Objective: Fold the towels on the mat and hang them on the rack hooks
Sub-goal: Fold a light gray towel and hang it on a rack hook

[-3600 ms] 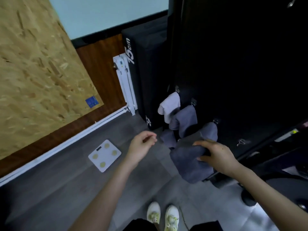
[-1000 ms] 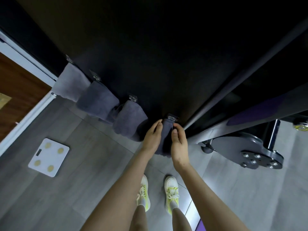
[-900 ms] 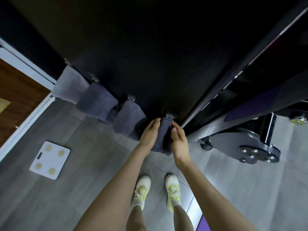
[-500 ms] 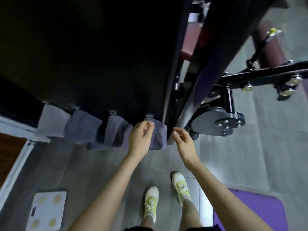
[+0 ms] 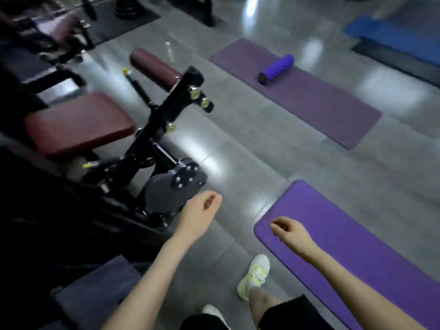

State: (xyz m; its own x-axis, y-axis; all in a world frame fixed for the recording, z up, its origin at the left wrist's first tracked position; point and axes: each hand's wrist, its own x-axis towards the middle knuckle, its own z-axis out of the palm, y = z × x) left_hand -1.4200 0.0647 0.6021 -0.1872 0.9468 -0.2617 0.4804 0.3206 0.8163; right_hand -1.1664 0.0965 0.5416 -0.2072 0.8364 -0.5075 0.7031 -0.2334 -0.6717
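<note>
Both forearms reach forward, the left hand (image 5: 200, 211) and right hand (image 5: 291, 232) loosely curled, holding nothing; the right is above the purple mat's (image 5: 362, 236) corner, and a grey towel (image 5: 100, 289) sits beside the left forearm

one head-worn wide view looks forward and down, close above the left hand (image 5: 200, 211) and right hand (image 5: 291, 232); beyond them it blurs, perhaps tilted.

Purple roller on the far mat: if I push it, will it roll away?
Probably yes: the roller is a cylinder lying on its side, so a sideways push should roll it. Its ridges and the mat may slow it. It looks like foam, so likely light.
</note>
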